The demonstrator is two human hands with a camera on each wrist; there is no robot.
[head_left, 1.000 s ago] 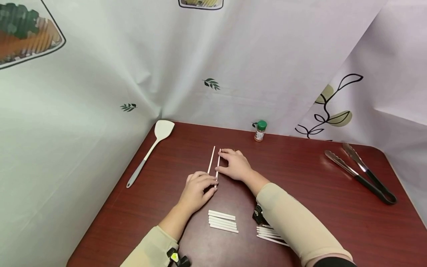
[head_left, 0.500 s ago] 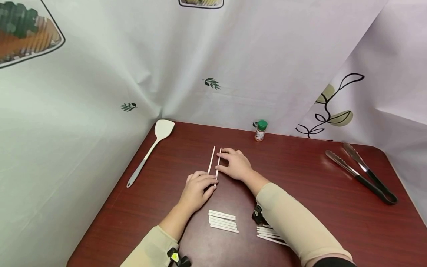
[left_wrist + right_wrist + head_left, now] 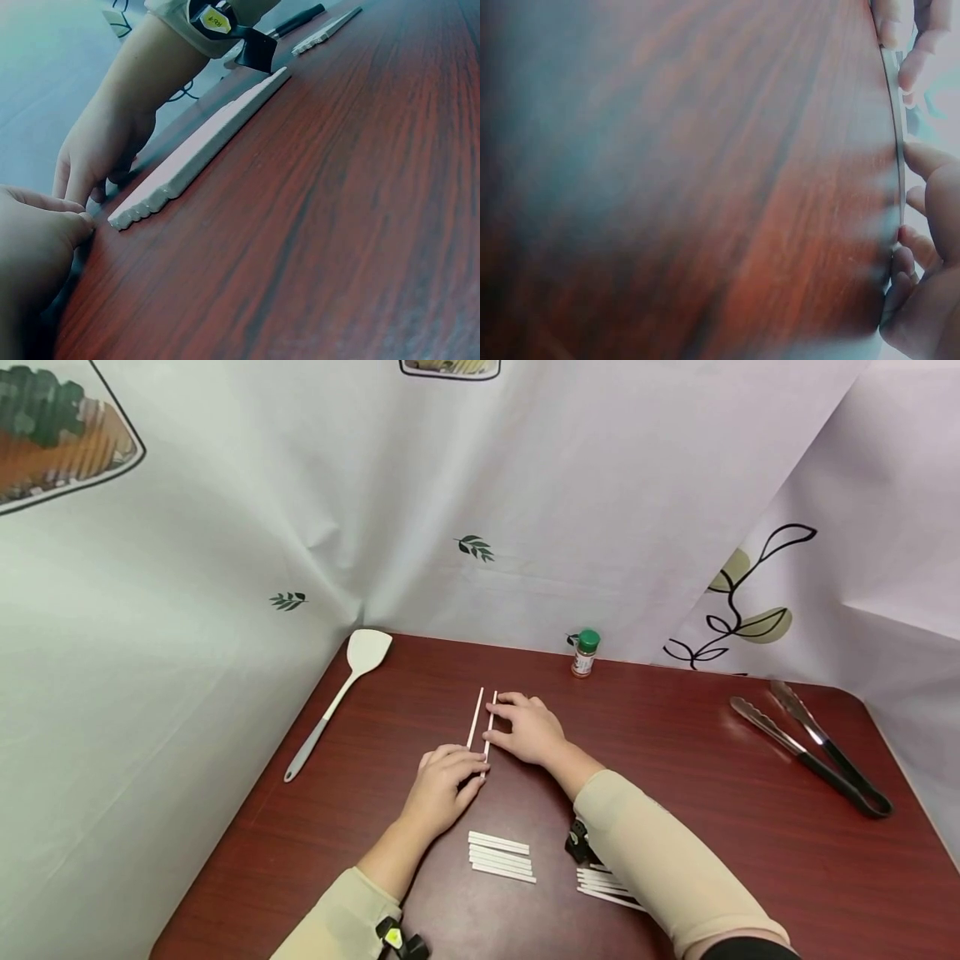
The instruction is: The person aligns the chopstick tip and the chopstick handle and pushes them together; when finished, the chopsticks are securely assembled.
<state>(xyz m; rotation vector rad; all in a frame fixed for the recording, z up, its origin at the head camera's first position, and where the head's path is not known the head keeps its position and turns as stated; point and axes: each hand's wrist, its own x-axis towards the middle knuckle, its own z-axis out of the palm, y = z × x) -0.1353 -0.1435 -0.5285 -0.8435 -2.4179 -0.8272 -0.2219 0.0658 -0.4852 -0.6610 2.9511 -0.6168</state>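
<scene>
Behind everything hangs white sheeting [image 3: 600,485] printed with leaves and pictures of food, rising well beyond the fingertips of both hands. Below it spreads the dark red wooden table [image 3: 675,727], running out on every side of the fingers. The right sleeve [image 3: 660,852], beige like the left sleeve [image 3: 337,910], reaches in behind the right hand's fingers; each wrist wears a small black device.

Well off to the right of the right fingers, I see metal tongs [image 3: 804,758] with black handles, lying spread. A cream spatula [image 3: 326,720] with a grey handle lies well to the left of the left fingers.

The left hand [image 3: 445,785] pinches the near end of a thin white stick [image 3: 491,720] between thumb and finger. The right hand [image 3: 528,731] has its fingers and thumb spread, tips resting along that same stick, farther out than the left fingertips; I can't tell how hard they press.

Closer to the person than the left fingertips, a row of white sticks [image 3: 501,860] lies side by side. To its right, a second bunch [image 3: 600,887] is partly covered by the right sleeve.

A green-capped jar [image 3: 584,656] stands upright beyond the right fingertips. Smallest, a loose stick [image 3: 476,718] lies just left of the pinched one, its near end hidden by the left fingers.
</scene>
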